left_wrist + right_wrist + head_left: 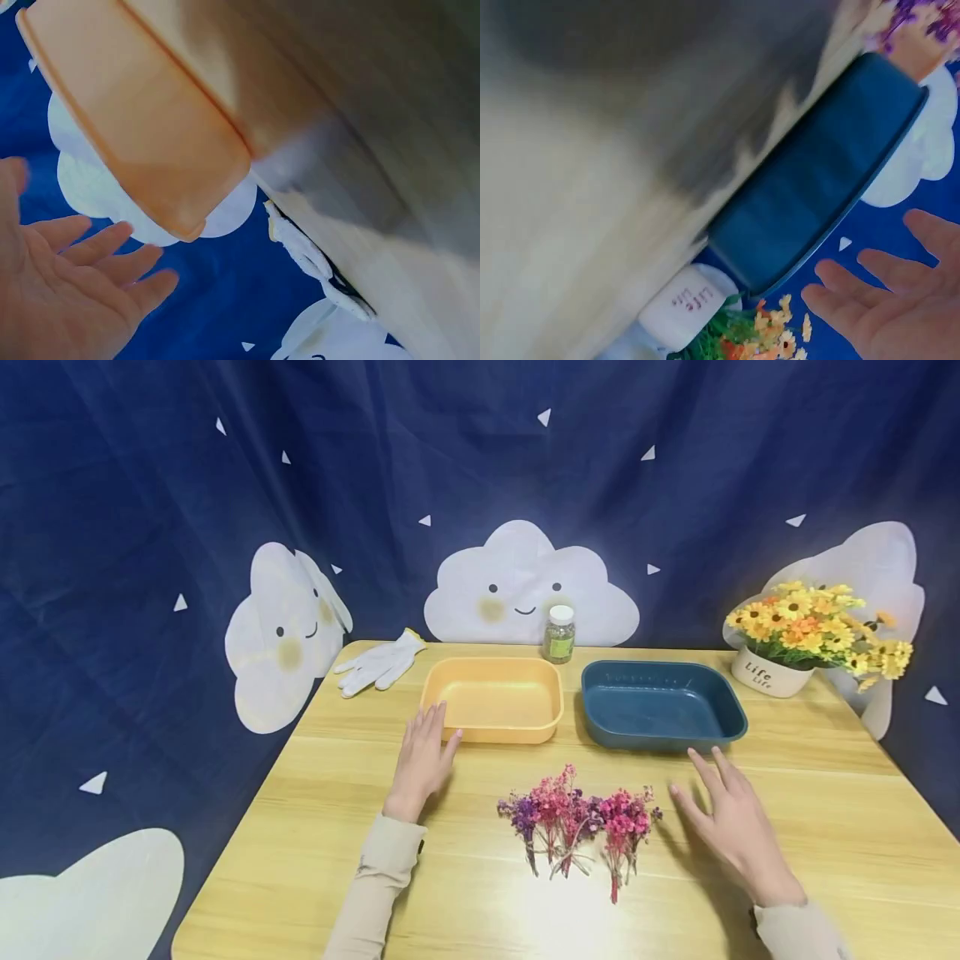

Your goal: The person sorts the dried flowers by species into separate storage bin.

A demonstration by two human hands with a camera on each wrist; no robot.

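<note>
My left hand (pixel 423 760) has its fingers extended at the near left corner of a yellow-orange rectangular tub (pixel 502 735). In the left wrist view, its spread fingers (pixel 112 244) hold nothing, and the tub's outer wall (pixel 150 112) rises beyond them. The right hand (pixel 738 831) hovers with parted fingers just in front of a dark blue tub (pixel 652 742), fingertips close to its near wall. Both tubs have bare insides. Between the two hands lie several small bunches of pink and purple dried flowers (pixel 626 814), stems toward me.
White gloves (pixel 382 664) lie at the back left of the wooden table (pixel 315 852). A white-capped jar (pixel 559 635) stands behind the tubs. At the back right is a white pot (pixel 772 675) of yellow flowers (pixel 806 622). A blue cloud-patterned curtain (pixel 465 435) hangs behind.
</note>
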